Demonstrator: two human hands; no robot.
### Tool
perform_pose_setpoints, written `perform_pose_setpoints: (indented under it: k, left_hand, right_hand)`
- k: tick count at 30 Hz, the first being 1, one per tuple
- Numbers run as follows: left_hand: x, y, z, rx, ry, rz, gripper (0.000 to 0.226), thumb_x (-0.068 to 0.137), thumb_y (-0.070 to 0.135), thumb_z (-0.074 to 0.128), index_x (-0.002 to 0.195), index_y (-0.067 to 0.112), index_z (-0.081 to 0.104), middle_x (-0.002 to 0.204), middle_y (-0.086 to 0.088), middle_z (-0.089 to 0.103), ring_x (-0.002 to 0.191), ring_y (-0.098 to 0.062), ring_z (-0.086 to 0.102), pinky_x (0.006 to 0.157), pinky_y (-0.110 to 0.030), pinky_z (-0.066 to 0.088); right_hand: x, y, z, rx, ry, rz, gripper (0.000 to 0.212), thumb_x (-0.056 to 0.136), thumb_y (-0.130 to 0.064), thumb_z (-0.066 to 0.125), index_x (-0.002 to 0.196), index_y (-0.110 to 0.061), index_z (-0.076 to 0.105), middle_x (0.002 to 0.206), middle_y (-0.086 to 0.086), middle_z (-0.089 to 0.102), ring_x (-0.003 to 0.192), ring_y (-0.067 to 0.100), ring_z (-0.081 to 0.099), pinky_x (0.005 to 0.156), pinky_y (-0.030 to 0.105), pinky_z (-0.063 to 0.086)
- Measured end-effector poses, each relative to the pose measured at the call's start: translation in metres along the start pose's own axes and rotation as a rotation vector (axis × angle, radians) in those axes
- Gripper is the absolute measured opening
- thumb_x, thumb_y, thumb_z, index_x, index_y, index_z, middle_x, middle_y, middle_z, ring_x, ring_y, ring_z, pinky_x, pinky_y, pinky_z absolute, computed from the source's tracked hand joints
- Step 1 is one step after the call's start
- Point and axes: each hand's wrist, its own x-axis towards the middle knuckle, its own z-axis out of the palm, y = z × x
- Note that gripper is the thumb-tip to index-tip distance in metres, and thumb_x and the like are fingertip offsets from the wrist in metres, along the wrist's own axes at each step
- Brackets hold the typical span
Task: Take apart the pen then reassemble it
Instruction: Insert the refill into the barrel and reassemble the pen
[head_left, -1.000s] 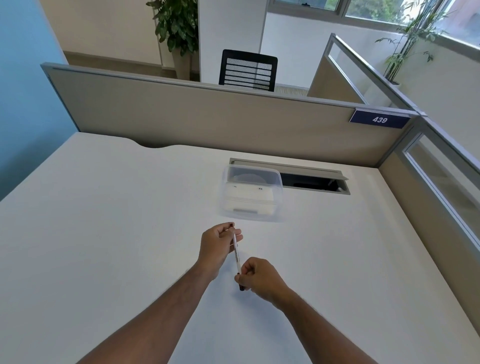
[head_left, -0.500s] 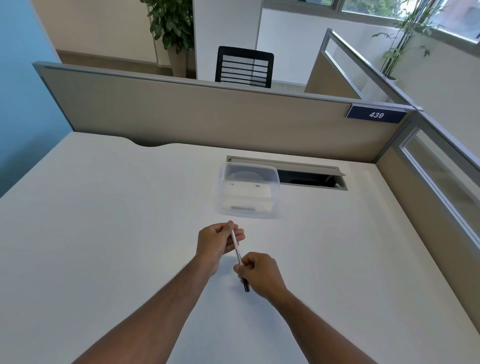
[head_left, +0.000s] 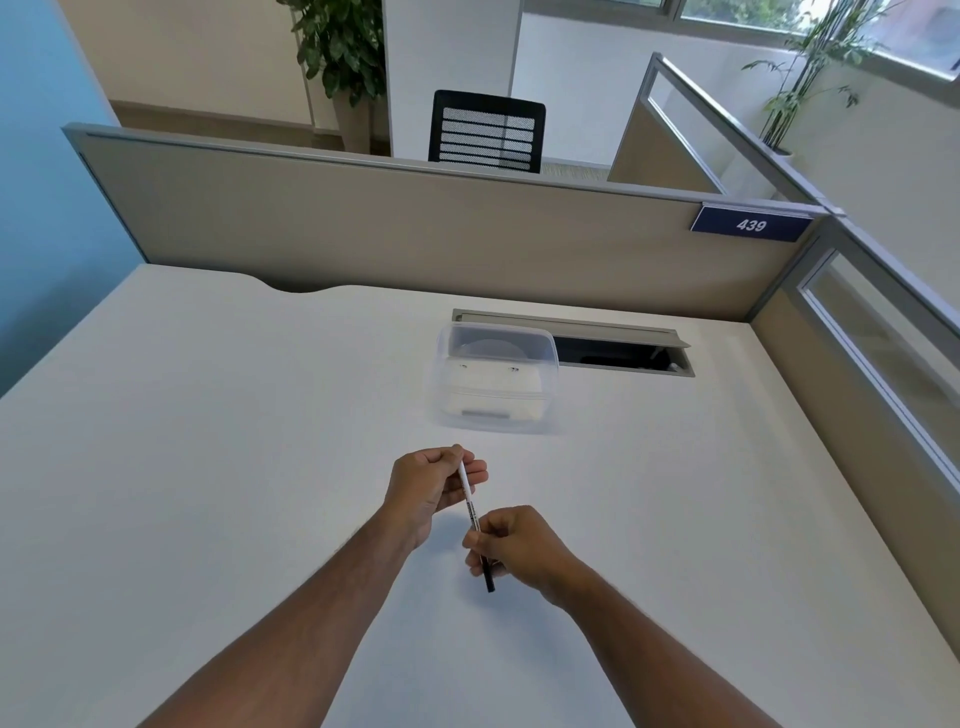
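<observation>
A slim pen (head_left: 469, 499) with a white barrel and a black lower end is held above the white desk (head_left: 208, 441), in the middle of the head view. My left hand (head_left: 428, 488) pinches its upper white end. My right hand (head_left: 514, 545) grips its lower part, and the black end sticks out below my fingers. The pen slants from upper left to lower right. I cannot tell whether its parts are joined or separated inside my right hand.
A clear plastic box (head_left: 496, 379) with a white item inside stands just beyond my hands. Behind it lies an open cable slot (head_left: 618, 353) in the desk. Beige partitions (head_left: 415, 234) close the far and right sides.
The pen has tilted slightly, and more of its black end now shows below my right hand. Both hands have kept their grip and stayed in about the same place.
</observation>
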Motion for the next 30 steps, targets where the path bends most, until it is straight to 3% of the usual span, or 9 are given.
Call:
perform_pose_setpoints:
  k: [4,7,9,12,16,18,22,26,30]
  left_hand:
    - [-0.001,-0.001,0.006,-0.005,0.049,0.025,0.018,0.099,0.014,0.066,0.095,0.000,0.076,0.088,-0.015,0.082,0.082,-0.028,0.081,0.063,-0.027,0.063]
    - [-0.002,-0.001,0.006,0.020,0.025,0.026,0.020,0.101,0.014,0.063,0.097,-0.002,0.075,0.089,-0.016,0.082,0.084,-0.029,0.081,0.064,-0.028,0.064]
    - [-0.001,-0.001,0.003,0.058,-0.002,0.024,0.022,0.102,0.015,0.060,0.099,-0.002,0.074,0.091,-0.017,0.082,0.085,-0.030,0.081,0.066,-0.028,0.064]
    - [0.001,0.001,-0.003,0.079,-0.018,0.017,0.024,0.103,0.017,0.060,0.099,-0.001,0.075,0.092,-0.017,0.082,0.085,-0.030,0.081,0.066,-0.029,0.064]
    - [0.003,-0.003,-0.003,0.089,0.010,0.009,0.024,0.102,0.021,0.062,0.099,0.001,0.076,0.091,-0.014,0.083,0.085,-0.027,0.081,0.065,-0.027,0.063]
    - [0.005,-0.007,-0.003,0.102,0.053,0.020,0.023,0.101,0.024,0.064,0.100,0.005,0.077,0.092,-0.010,0.083,0.087,-0.023,0.081,0.069,-0.027,0.063]
    - [0.010,-0.013,-0.006,0.120,0.168,0.037,0.012,0.101,0.023,0.063,0.103,0.016,0.073,0.102,-0.003,0.079,0.098,-0.016,0.077,0.087,-0.029,0.060]
    - [0.012,-0.011,-0.012,0.151,0.202,0.067,0.016,0.100,0.016,0.061,0.092,0.025,0.070,0.100,0.004,0.074,0.098,-0.012,0.073,0.091,-0.029,0.056]
    - [0.013,-0.013,-0.018,0.181,0.178,0.077,0.015,0.101,0.015,0.061,0.113,0.017,0.070,0.103,0.002,0.075,0.101,-0.013,0.073,0.096,-0.031,0.056]
  right_hand:
    - [0.005,0.001,0.002,-0.044,0.131,-0.007,0.015,0.090,-0.022,0.075,0.091,-0.007,0.073,0.084,0.008,0.076,0.071,0.016,0.076,0.071,0.031,0.063]
    - [0.007,0.001,0.002,-0.088,0.212,-0.024,0.015,0.086,-0.019,0.079,0.080,-0.008,0.071,0.081,0.013,0.077,0.072,0.026,0.077,0.074,0.041,0.066]
    - [0.006,0.003,0.001,-0.013,0.165,-0.019,0.014,0.088,-0.013,0.077,0.077,-0.008,0.071,0.076,0.013,0.074,0.069,0.026,0.075,0.074,0.042,0.066]
    - [0.005,0.003,0.000,0.148,0.054,-0.002,0.011,0.092,-0.007,0.074,0.084,0.000,0.072,0.076,0.015,0.071,0.068,0.023,0.072,0.067,0.030,0.063]
    - [0.008,0.003,-0.001,0.156,0.016,0.009,0.012,0.093,-0.009,0.073,0.087,0.001,0.072,0.079,0.016,0.073,0.071,0.025,0.074,0.070,0.030,0.063]
    - [0.014,0.005,-0.001,0.116,0.062,0.022,0.013,0.092,-0.011,0.075,0.085,0.000,0.072,0.078,0.015,0.075,0.070,0.024,0.074,0.072,0.033,0.065]
    - [0.031,0.015,-0.004,-0.094,0.319,0.103,0.022,0.084,-0.023,0.080,0.076,-0.005,0.072,0.073,0.008,0.077,0.061,0.017,0.066,0.073,0.038,0.061]
    - [0.044,0.016,-0.005,-0.268,0.408,0.188,0.024,0.081,-0.031,0.079,0.071,-0.014,0.065,0.073,0.003,0.073,0.070,0.023,0.068,0.072,0.034,0.056]
    - [0.057,0.010,-0.001,-0.390,0.418,0.197,0.027,0.081,-0.032,0.077,0.080,-0.009,0.063,0.082,0.006,0.074,0.074,0.025,0.066,0.062,0.029,0.044]
